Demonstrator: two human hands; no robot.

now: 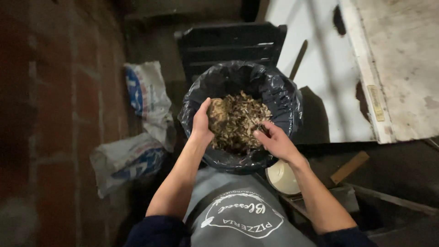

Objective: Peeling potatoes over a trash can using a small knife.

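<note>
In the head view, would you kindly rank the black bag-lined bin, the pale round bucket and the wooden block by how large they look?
1. black bag-lined bin, clearly largest.
2. and 3. pale round bucket and wooden block: unsure, since the right hand's forearm covers part of the bucket.

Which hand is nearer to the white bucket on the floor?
Right. The right hand reaches into the wood chips just above the white bucket; the left hand is at the far side of the black bin bag.

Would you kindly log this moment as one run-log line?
left hand: grips chip pile's left edge | right hand: fingers on pile's right side | wood chips: in black-bagged bin | sacks: left, by brick wall
</note>
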